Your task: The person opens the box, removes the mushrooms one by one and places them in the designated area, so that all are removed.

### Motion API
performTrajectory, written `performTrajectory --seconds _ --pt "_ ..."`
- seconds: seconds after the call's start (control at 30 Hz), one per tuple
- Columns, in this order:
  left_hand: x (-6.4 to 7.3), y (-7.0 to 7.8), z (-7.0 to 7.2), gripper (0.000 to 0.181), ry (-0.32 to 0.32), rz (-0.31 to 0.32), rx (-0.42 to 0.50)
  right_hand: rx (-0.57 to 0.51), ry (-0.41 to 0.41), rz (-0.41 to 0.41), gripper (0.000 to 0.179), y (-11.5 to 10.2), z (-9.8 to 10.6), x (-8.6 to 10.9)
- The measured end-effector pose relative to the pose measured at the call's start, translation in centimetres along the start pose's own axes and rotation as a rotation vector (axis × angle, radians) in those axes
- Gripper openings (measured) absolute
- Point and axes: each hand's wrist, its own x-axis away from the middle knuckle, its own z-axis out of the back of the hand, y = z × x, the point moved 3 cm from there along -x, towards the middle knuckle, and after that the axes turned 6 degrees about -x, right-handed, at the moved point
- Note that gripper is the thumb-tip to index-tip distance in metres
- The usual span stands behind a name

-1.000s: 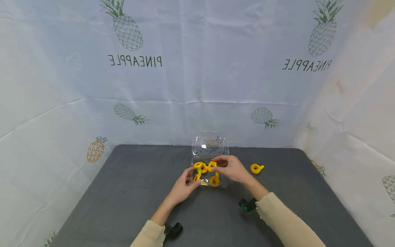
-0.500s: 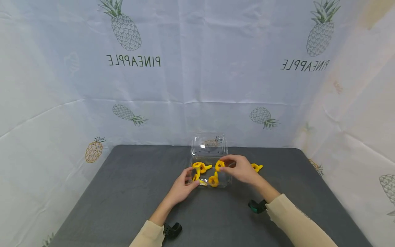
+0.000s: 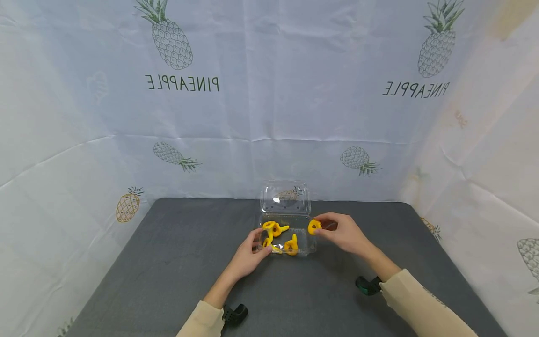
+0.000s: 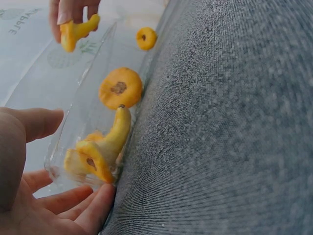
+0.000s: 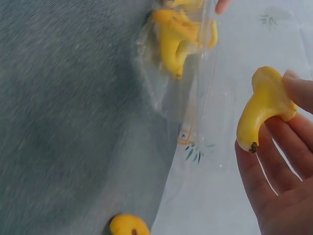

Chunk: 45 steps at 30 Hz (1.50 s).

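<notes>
A clear plastic clamshell container (image 3: 302, 234) stands on the dark table, its lid raised at the back. Yellow chanterelle mushrooms lie inside, including a left-hand one (image 4: 115, 134) with a long stem and one near the front right (image 3: 291, 246). My left hand (image 3: 247, 256) holds the container's front left corner, fingers along the left wall and thumb towards the front. Between thumb and fingers, my right hand (image 3: 344, 232) pinches another chanterelle (image 5: 264, 103) by its cap, over the container's right edge. Its stem curves downward, with a dark tip.
A loose chanterelle (image 5: 129, 225) lies on the table right of the container, hidden behind my right hand in the head view. The raised lid (image 3: 288, 200) stands near the pineapple-printed curtain (image 3: 269, 103) behind the table.
My right hand has moved rightwards with the pinched chanterelle, from over the container's middle to its right edge, now covering the loose one. My left hand has stayed at the corner.
</notes>
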Motion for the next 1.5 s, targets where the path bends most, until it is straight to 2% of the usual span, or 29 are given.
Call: performTrajectory --seconds 0.6,0.83,1.07,1.5 --pt "-0.1 -0.2 -0.1 0.067 0.003 0.011 -0.002 0.068 0.076 0.002 0.038 2.8 3.6 2.0" --pt "-0.1 -0.1 -0.1 0.067 0.008 0.025 -0.003 0.05 0.097 -0.022 0.042 4.1 5.2 2.6" --pt "-0.1 0.0 -0.1 0.066 0.008 0.021 -0.003 0.098 0.153 -0.05 0.042 4.9 6.6 3.3" --pt "0.0 -0.2 0.1 0.069 -0.005 0.002 0.01 0.124 0.183 -0.09 0.044 8.4 7.5 4.1"
